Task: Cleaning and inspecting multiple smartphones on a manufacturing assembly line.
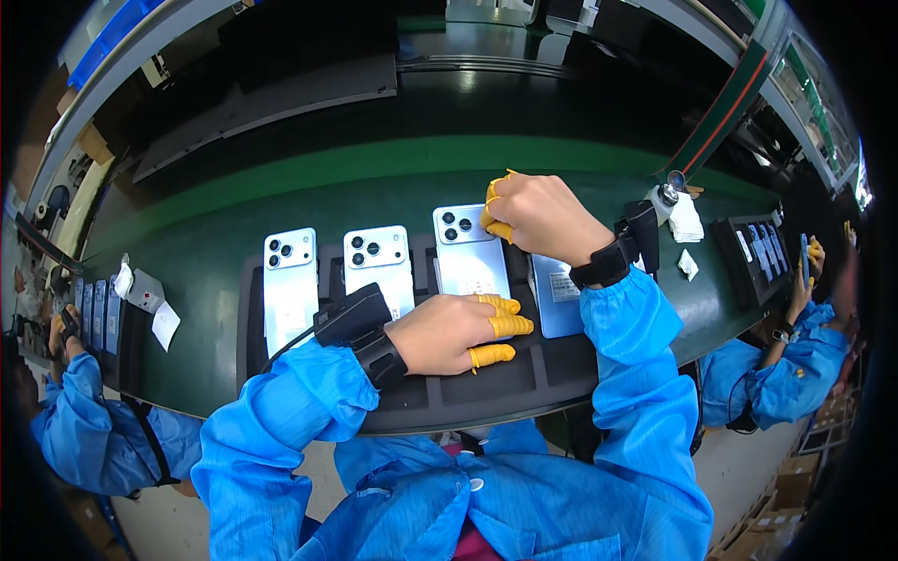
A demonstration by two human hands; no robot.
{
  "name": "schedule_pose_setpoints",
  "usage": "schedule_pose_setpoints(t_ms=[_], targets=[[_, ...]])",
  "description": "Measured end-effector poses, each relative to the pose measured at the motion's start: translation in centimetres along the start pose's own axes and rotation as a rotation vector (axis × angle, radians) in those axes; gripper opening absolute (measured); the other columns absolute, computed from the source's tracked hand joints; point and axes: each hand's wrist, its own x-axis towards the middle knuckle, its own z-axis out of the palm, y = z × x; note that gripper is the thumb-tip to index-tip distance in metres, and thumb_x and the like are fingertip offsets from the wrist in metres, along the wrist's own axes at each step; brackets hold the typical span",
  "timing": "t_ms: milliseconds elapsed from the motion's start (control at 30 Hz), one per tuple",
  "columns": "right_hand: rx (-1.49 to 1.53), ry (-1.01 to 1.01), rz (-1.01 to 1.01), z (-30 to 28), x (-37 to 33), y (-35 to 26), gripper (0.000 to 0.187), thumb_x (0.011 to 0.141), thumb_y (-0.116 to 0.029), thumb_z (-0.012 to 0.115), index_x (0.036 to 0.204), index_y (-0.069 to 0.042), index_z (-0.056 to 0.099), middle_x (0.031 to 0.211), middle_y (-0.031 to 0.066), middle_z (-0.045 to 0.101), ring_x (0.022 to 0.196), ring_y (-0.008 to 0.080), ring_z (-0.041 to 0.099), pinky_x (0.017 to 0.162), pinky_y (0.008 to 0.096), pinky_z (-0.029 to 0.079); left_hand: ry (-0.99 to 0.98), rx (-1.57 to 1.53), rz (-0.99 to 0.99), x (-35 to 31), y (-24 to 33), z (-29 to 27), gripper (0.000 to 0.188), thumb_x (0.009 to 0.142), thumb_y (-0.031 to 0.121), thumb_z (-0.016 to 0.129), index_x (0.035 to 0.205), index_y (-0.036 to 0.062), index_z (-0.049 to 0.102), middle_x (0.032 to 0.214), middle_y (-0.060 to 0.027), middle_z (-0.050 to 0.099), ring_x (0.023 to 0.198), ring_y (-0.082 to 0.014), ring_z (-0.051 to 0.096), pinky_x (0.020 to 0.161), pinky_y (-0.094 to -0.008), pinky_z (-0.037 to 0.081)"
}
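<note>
One by one, counted four blue phones (292, 290) in black tray (485, 393) at centre of frame. Found third phone (470, 266) from left back-up, just above frame centre, with long axis near vertical and camera end pointing to top of frame. Noted left hand (444, 332) laid across lower end with fingers parted. Saw right hand (543, 220) curled at upper right corner; could not tell any pinch.
</note>
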Motion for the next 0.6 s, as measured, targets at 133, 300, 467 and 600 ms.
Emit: schedule_pose_setpoints(t_ms=[133,300,467,600], targets=[[-0.094,0.037,-0.088,0.4,0.2,-0.5,0.008,0.072,-0.005,0.074,0.079,-0.003,0.072,0.081,0.011,0.067,0.076,0.0266,0.065,0.064,0.0347,0.054,-0.117,0.006,-0.076,0.2,0.5,-0.9,0.044,0.095,0.037,0.057,0.128,0.0077,0.061,0.108,-0.0157,0.069,0.1,-0.0316,0.065,0.086,-0.041,0.054],[-0.121,0.216,-0.084,0.2,1.3,-0.9,0.014,0.069,-0.006,0.077,0.082,-0.003,0.071,0.086,0.0111,0.067,0.085,0.0259,0.066,0.065,0.0327,0.055,-0.033,0.005,0.004,0.1,0.0,-0.4,0.044,0.095,0.037,0.057,0.128,0.0081,0.061,0.112,-0.016,0.068,0.103,-0.0324,0.064,0.089,-0.0415,0.053],[-0.129,0.436,0.002,-1.1,1.8,-0.7,0.016,0.07,-0.008,0.076,0.084,-0.003,0.069,0.088,0.0095,0.065,0.081,0.0265,0.065,0.064,0.0344,0.055,-0.077,-0.014,-0.029,0.3,0.5,-0.9,0.043,0.095,0.036,0.057,0.127,0.0082,0.061,0.119,-0.0176,0.065,0.107,-0.033,0.063,0.091,-0.0416,0.052],[-0.144,0.465,0.121,-6.1,-1.1,-1.9,0.015,0.069,-0.001,0.073,0.082,-0.001,0.066,0.09,0.0135,0.062,0.083,0.0305,0.062,0.069,0.0357,0.053,-0.068,-0.031,-0.016,0.5,0.2,-0.4,0.042,0.095,0.035,0.057,0.127,0.0087,0.061,0.125,-0.0176,0.062,0.113,-0.0333,0.06,0.093,-0.0417,0.051]])
